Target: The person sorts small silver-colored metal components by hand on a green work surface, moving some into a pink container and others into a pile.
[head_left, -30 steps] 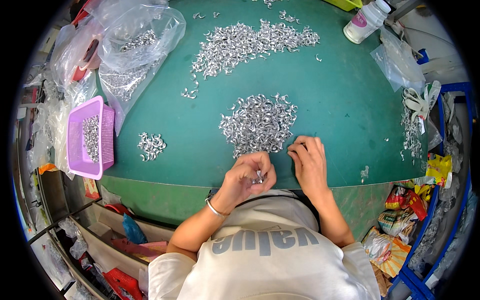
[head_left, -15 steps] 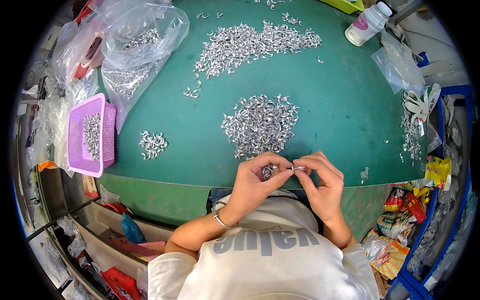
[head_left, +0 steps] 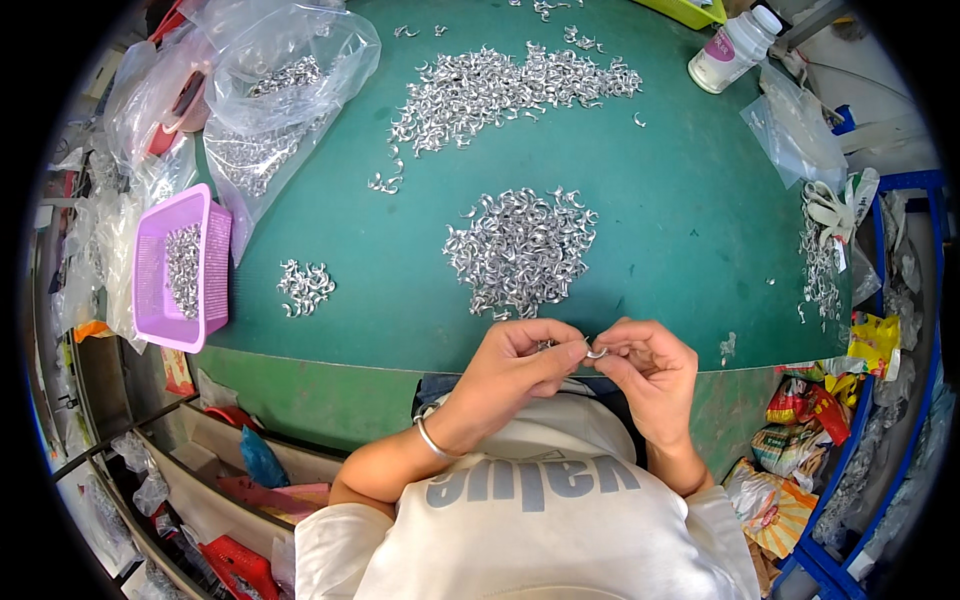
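Observation:
A small, shiny, curved metal piece (head_left: 597, 353) sits between the fingertips of both my hands, just over the table's near edge. My left hand (head_left: 520, 362) is closed, thumb and index finger pinched at one end of it. A few more silvery pieces show in the curl of its fingers. My right hand (head_left: 652, 375) pinches the other end with thumb and fingers. Right beyond my hands lies a dense heap of the same curved pieces (head_left: 522, 250) on the green table (head_left: 680, 220). Whether the held piece is one part or two joined is too small to tell.
Farther back spreads a larger heap of curved pieces (head_left: 500, 95). To the left are a small pile (head_left: 305, 289), a purple basket (head_left: 215, 265) and a clear plastic bag (head_left: 300, 130), both containing pieces. A white bottle (head_left: 735, 50) stands back right; white gloves (head_left: 835, 212) lie at the right edge.
Both hands have come slightly nearer to me. The left fingers now cover more of the pieces in them, and the curved piece between the fingertips shows more plainly.

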`<state>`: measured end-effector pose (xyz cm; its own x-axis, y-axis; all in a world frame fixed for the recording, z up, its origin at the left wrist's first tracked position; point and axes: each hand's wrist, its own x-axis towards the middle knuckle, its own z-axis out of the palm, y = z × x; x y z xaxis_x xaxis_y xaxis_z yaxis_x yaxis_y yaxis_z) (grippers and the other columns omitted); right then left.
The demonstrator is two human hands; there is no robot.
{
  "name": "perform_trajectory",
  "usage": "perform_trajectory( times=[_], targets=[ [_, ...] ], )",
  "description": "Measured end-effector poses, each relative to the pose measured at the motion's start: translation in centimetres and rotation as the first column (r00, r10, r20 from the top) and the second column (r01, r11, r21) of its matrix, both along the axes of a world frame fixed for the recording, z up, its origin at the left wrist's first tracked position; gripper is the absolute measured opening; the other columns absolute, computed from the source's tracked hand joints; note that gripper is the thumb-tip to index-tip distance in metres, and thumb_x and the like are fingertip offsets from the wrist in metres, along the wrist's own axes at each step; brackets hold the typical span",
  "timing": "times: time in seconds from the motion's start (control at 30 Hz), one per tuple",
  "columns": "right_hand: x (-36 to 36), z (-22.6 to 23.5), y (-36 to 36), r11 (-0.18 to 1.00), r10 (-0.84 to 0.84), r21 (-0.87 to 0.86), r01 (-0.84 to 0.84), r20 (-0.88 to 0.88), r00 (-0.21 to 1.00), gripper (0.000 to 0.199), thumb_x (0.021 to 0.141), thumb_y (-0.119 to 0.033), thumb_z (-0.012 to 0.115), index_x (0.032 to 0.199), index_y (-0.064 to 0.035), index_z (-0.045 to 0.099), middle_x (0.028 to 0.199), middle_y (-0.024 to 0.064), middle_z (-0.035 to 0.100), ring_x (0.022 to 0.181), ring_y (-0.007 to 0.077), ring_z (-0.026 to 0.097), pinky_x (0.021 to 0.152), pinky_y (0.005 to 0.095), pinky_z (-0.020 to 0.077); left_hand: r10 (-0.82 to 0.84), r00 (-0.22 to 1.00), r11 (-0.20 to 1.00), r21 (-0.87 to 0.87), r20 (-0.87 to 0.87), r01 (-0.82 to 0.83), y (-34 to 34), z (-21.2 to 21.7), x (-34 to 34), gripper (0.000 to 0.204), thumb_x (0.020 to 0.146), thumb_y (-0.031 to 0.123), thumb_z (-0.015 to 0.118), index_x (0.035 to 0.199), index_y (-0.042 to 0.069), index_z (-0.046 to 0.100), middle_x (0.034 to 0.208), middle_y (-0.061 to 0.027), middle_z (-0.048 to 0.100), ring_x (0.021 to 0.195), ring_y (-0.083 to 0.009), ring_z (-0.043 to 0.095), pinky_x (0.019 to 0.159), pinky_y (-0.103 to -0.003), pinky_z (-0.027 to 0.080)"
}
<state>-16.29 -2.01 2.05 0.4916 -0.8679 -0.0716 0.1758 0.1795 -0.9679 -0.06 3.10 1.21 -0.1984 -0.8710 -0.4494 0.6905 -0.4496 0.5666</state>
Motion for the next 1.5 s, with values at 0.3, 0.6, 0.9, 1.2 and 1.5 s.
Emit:
perform_trajectory(
  times=[0.3,0.6,0.9,1.2,1.5],
  targets=[
    [-0.2,-1.8,-0.9,0.989,-0.056,-0.141,0.035,-0.146,0.988,0.018,0.077,0.012,0.059,0.093,0.0038,0.06,0.087,0.011,0.063,0.076,0.0125,0.059,0.066,0.0243,0.0464,0.022,0.95,0.991,0.131,-0.313,0.021,-0.2,-0.4,0.0,0.012,0.086,0.012,0.049,0.085,0.001,0.052,0.071,-0.0051,0.049,0.052,-0.0063,0.032,0.043,-0.02,0.024],
    [3.0,-5.5,-4.8,0.535,-0.19,-0.709,-0.459,-0.631,0.752,0.038,0.07,-0.009,0.07,0.107,-0.0071,0.06,0.122,0.0092,0.05,0.105,0.0293,0.049,0.083,0.0398,0.0419,-0.135,0.964,0.986,0.061,-0.229,0.153,0.3,-1.5,0.4,0.021,0.091,0.019,0.045,0.081,0.001,0.05,0.063,-0.0089,0.048,0.045,-0.0067,0.031,0.038,-0.02,0.022],
    [-1.3,-6.6,-5.3,0.698,-0.302,-0.691,-0.189,-0.522,0.798,0.022,0.069,0.005,0.067,0.09,-0.0006,0.064,0.096,0.0103,0.061,0.09,0.0268,0.054,0.073,0.0324,0.0458,-0.074,0.986,0.991,0.095,-0.147,0.089,0.8,-3.1,0.3,0.022,0.095,0.013,0.044,0.106,-0.002,0.056,0.067,-0.0068,0.051,0.048,-0.0053,0.035,0.041,-0.018,0.027],
    [-1.7,-4.6,-5.2,0.731,-0.442,-0.675,-0.1,-0.579,0.685,0.018,0.072,0.0,0.067,0.089,-0.0007,0.064,0.095,0.0098,0.062,0.089,0.0261,0.053,0.08,0.0339,0.0426,-0.068,0.992,0.996,0.058,-0.108,0.074,0.9,-3.9,0.1,0.02,0.091,0.006,0.047,0.107,-0.001,0.057,0.084,-0.0063,0.056,0.06,-0.0054,0.038,0.048,-0.018,0.028],
    [2.1,-5.6,-5.0,0.585,-0.413,-0.723,-0.369,-0.656,0.632,0.022,0.069,-0.009,0.07,0.089,-0.0054,0.061,0.093,0.0047,0.056,0.089,0.0239,0.049,0.078,0.0375,0.0338,-0.07,0.994,0.989,0.125,-0.085,0.08,0.6,-3.3,0.2,0.019,0.092,0.011,0.049,0.105,0.0,0.058,0.078,-0.0021,0.051,0.058,-0.0041,0.033,0.048,-0.017,0.026]
  ],
)
